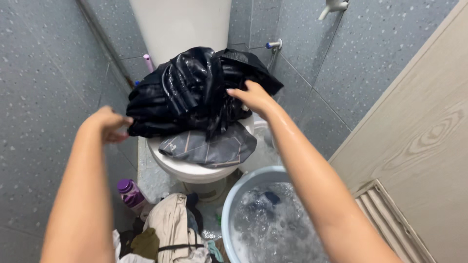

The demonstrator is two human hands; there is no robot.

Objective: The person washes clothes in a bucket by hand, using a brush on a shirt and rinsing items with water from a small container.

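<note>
Two hands on a wet black garment (195, 90) heaped on the closed toilet lid (187, 168), prob. parked there to keep it off the floor while it drips. Left hand (108, 124) fingers curled, pinching the garment's left edge; right hand (252, 96) fingers pressed into its right side, gripping a fold, w/ most of the cloth between the two sets of fingers. Grey patterned cloth (209, 148) lies just below the fingers, under the black heap. Basin (229, 204) of sudsy water sits beneath the right forearm; purple bottle (130, 191) and a clothes pile (170, 229) lie on the floor below the left.
</note>
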